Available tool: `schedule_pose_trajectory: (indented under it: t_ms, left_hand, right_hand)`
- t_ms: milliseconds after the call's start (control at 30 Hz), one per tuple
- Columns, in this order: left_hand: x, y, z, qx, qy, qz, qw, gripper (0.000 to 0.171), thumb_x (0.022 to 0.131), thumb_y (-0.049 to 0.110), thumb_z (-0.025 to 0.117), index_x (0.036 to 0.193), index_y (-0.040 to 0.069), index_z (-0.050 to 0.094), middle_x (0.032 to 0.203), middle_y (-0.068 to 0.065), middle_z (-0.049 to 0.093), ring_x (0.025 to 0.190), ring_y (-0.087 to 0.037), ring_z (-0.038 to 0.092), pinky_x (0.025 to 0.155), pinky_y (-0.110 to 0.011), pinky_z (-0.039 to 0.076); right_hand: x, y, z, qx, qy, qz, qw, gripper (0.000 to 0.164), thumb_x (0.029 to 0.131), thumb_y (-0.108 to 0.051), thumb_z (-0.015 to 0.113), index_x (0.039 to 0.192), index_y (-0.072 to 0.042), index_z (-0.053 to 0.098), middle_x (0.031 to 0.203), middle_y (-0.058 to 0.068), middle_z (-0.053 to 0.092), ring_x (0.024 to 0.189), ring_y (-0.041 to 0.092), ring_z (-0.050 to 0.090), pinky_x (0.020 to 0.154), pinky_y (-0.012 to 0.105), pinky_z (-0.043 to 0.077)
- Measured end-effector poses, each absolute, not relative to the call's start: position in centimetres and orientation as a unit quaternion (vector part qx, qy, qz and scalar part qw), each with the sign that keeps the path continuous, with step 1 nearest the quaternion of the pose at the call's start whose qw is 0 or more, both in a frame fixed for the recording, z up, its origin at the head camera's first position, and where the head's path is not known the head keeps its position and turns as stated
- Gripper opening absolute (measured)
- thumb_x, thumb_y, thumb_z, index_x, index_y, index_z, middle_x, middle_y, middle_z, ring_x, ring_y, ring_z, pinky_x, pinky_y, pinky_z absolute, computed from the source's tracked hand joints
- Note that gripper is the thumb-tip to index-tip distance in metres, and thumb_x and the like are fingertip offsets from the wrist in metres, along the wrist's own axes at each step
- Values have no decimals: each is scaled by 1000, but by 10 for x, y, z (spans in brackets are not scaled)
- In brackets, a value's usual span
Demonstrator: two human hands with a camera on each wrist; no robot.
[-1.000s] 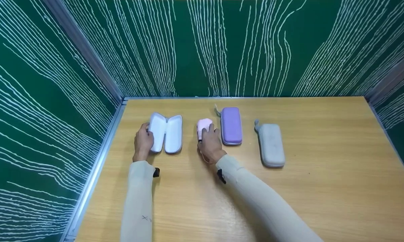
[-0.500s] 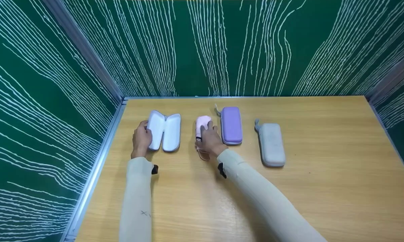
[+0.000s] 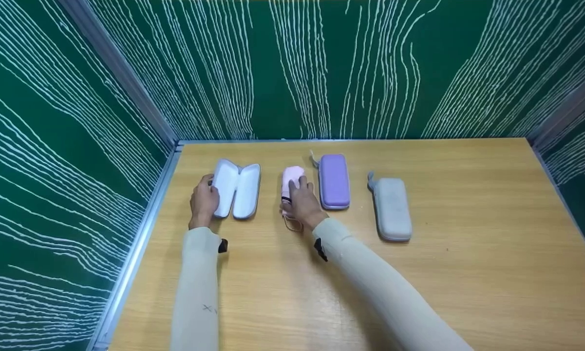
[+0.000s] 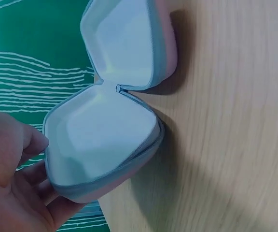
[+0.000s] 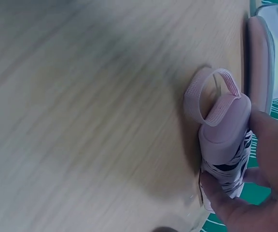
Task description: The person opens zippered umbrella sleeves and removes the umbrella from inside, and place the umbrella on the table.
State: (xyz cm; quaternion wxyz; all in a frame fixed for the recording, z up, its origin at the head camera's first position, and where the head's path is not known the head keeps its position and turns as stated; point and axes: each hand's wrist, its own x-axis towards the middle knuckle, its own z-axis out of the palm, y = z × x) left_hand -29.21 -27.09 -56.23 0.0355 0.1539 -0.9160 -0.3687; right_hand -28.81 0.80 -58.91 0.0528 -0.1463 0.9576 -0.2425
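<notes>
My left hand [image 3: 204, 201] holds the left half of an unzipped hard case [image 3: 246, 191] that lies spread on the table. In the left wrist view the thumb is at the rim and the fingers are under the outer shell; the case [image 4: 105, 133] has a white lining, grey zip edges and a pinkish outside. My right hand [image 3: 304, 201] grips a small folded pink umbrella [image 3: 292, 175] just right of the case. Seen from the right wrist, the umbrella [image 5: 223, 130] has a pink handle with a strap loop and dark-patterned fabric, with fingers and thumb on either side.
A closed purple case [image 3: 334, 181] lies close to the right of the umbrella. Farther right is a closed grey case [image 3: 393, 209]. Green walls with white lines [image 3: 302, 68] border the wooden table [image 3: 482, 234] at the back and sides.
The umbrella in my right hand has shifted slightly up and left, and more of its length shows. The open case and my left hand have moved slightly up and left.
</notes>
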Motion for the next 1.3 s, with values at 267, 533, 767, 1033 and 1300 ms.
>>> schedule_pose_trajectory:
  t_ms: [267, 533, 767, 1033, 1300]
  left_hand:
    - [-288, -260, -561, 120, -944, -298, 72, 47, 106, 8, 54, 153, 1, 51, 154, -23, 52, 142, -41, 51, 114, -57, 44]
    - [-288, -238, -554, 93, -952, -278, 82, 45, 106, 12, 56, 150, 3, 54, 152, -20, 54, 141, -39, 52, 114, -55, 45]
    - [-284, -211, -553, 56, -955, -276, 97, 43, 105, 12, 58, 147, 4, 59, 149, -17, 58, 138, -38, 55, 111, -53, 47]
    - [-278, -178, -558, 6, -959, -253, 125, 40, 103, 7, 59, 142, 2, 62, 138, -19, 65, 127, -38, 62, 105, -51, 51]
    - [-264, -149, -564, -29, -952, -260, 157, 40, 98, 4, 64, 138, 1, 64, 137, -18, 67, 126, -38, 64, 106, -50, 52]
  right_hand:
    - [-276, 16, -593, -163, 953, -254, 20, 73, 98, -33, 76, 154, 4, 46, 156, 33, 38, 132, 49, 49, 108, 55, 51]
    - [-268, 24, -593, -152, 950, -274, 8, 68, 97, -29, 78, 151, 2, 52, 152, 30, 44, 135, 47, 48, 111, 53, 49]
    - [-260, 35, -589, -151, 936, -317, -10, 64, 98, -24, 76, 151, 3, 52, 154, 30, 45, 140, 44, 48, 112, 52, 49]
    - [-255, 48, -588, -141, 924, -352, -48, 58, 97, -17, 77, 147, 3, 57, 150, 30, 49, 139, 48, 49, 111, 57, 48]
    - [-245, 60, -591, -172, 908, -359, -131, 47, 95, -10, 76, 136, 8, 62, 138, 35, 57, 127, 54, 55, 108, 62, 48]
